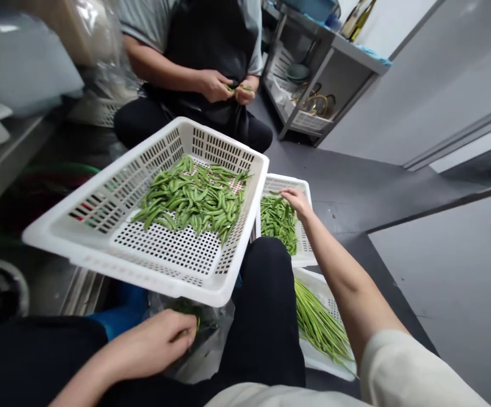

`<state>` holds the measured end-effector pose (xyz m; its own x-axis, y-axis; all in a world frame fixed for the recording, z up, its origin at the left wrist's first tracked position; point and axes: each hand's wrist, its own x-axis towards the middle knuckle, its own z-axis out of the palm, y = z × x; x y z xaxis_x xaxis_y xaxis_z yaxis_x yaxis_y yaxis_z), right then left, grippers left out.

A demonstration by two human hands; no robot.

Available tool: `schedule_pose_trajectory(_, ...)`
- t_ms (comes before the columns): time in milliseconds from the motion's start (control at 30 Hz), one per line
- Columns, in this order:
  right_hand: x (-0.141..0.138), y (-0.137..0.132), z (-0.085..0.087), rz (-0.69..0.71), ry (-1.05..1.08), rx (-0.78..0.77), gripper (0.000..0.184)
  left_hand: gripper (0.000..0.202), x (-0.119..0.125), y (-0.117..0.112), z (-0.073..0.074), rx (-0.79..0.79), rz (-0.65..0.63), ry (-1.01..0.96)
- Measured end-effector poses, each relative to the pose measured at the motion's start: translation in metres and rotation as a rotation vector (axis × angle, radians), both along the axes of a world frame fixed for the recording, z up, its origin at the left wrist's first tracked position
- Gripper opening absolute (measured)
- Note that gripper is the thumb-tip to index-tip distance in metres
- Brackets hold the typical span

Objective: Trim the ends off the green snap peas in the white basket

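My right hand [297, 203] reaches over a smaller white basket [306, 257] and pinches a green pea pod [274, 193] at its rim side. More pea pods [277, 223] lie heaped in that basket. Low in front of me, my left hand [163, 342] is closed; a sliver of green shows at its fingertips, too small to name. Beneath it, a clear plastic bag with dark green bits [188, 308] is partly hidden. Above my left hand sits a large white slotted basket [88, 254] with a spread of pea pods [194, 198].
Long green stalks [319, 319] lie in another white basket [347, 370] by my right knee. Opposite, a person in a dark apron [211, 51] works a green pod between both hands. A metal shelf [334, 45] stands behind; a metal counter [12, 152] is at left.
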<state>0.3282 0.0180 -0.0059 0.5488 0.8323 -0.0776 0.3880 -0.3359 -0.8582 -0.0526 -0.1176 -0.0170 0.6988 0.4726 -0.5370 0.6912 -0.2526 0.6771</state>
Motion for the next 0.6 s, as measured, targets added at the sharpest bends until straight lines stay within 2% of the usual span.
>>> schedule_pose_trajectory(67,-0.005,0.005,0.002,0.083,-0.047,0.027,0.01,0.042,0.016,-0.006,-0.015,0.062,-0.066,0.168)
schedule_pose_trajectory(133,-0.027,0.013,0.009,0.271,-0.172,0.085,0.014,0.062,0.026,-0.008,-0.029,0.117,-0.135,0.305)
schedule_pose_trajectory(167,-0.044,0.017,0.013,0.423,-0.262,0.109,0.015,0.065,0.028,-0.008,-0.035,0.146,-0.158,0.337)
schedule_pose_trajectory(233,-0.086,0.025,0.015,0.8,-0.454,0.112,0.015,0.053,0.03,-0.008,-0.046,0.193,-0.173,0.339)
schedule_pose_trajectory(300,-0.132,0.03,0.008,1.22,-0.68,0.032,0.012,0.037,0.03,-0.007,-0.052,0.241,-0.152,0.296)
schedule_pose_trajectory(333,-0.153,0.031,0.001,1.345,-0.804,-0.022,0.012,0.032,0.03,-0.006,-0.053,0.252,-0.146,0.28)
schedule_pose_trajectory(367,-0.171,0.032,-0.007,1.428,-0.905,-0.083,0.013,0.028,0.029,-0.005,-0.051,0.249,-0.144,0.268)
schedule_pose_trajectory(433,-0.199,0.032,-0.023,1.49,-1.022,-0.167,0.014,0.017,0.027,-0.002,-0.041,0.199,-0.134,0.216)
schedule_pose_trajectory(533,-0.215,0.036,-0.036,1.501,-1.045,-0.219,0.011,0.008,0.019,0.005,-0.011,0.0,-0.065,0.059)
schedule_pose_trajectory(600,-0.214,0.039,-0.033,1.477,-0.984,-0.191,0.008,0.013,0.01,0.014,0.013,-0.146,-0.022,-0.062)
